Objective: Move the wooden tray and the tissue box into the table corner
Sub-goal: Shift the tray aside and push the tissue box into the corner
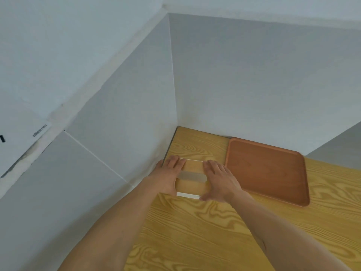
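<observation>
Head view: the tissue box [190,178], judged light, stiff and easily slid, is clasped at its short ends by the left hand [169,176] and right hand [218,181], with the wooden tray [267,171] at three o'clock.

Two bare forearms, no sleeves in view up to the frame edge. Left hand [169,176] and right hand [219,181] bare: no gloves, rings, watch or wristband. Fingers [210,166] unadorned; nails too blurred to judge.
</observation>
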Demonstrator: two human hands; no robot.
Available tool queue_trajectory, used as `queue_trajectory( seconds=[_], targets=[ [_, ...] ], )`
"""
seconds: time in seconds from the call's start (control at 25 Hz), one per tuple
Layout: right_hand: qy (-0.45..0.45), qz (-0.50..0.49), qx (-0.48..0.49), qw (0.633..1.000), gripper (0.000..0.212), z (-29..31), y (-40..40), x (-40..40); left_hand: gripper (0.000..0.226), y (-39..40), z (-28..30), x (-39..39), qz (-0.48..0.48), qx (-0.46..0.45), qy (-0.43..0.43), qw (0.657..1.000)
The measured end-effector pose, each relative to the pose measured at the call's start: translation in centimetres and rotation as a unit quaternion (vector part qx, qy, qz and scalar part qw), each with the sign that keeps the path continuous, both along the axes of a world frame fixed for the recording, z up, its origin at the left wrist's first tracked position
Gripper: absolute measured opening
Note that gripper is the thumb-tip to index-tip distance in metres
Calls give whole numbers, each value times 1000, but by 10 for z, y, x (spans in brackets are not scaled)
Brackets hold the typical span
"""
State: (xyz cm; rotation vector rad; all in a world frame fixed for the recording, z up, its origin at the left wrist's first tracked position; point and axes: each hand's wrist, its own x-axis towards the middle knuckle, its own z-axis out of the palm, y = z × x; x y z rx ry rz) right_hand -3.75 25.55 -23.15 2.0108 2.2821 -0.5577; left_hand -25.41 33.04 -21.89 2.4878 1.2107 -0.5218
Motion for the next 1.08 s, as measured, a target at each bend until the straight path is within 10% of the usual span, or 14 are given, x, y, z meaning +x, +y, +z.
queue_trajectory(
  seconds=[0.4,0.68,1.08],
  targets=[
    [33,-10,-15,999,129,-4,2,1,122,-1,-7,-4,37,-18,-12,999],
    [21,12,83,996,89,-15,-70,-6,83,-95,-24,-15,98,95,-135,981],
    [-8,3,35,999,78,-26,-92,-21,88,-110,-35,-21,76,80,-45,993]
  ],
)
